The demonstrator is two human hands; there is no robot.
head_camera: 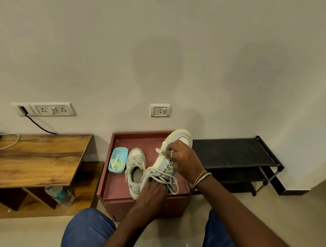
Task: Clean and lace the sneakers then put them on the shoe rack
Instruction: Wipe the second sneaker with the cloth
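Right now your left hand (151, 190) grips the heel end of one sneaker (166, 160), fingers closed around its collar, holding it tilted with the toe raised toward the wall at the centre of the frame. Your right hand (183, 159) pinches a small pale wipe (160, 151) against that shoe's side near the toe. The other sneaker (135, 170) lies flat just left of it on the maroon box (118, 186), loosely laced, beside a light-blue tub (118, 159) of pale scraps. The black shoe rack (235, 152) stands right of centre, against the wall.
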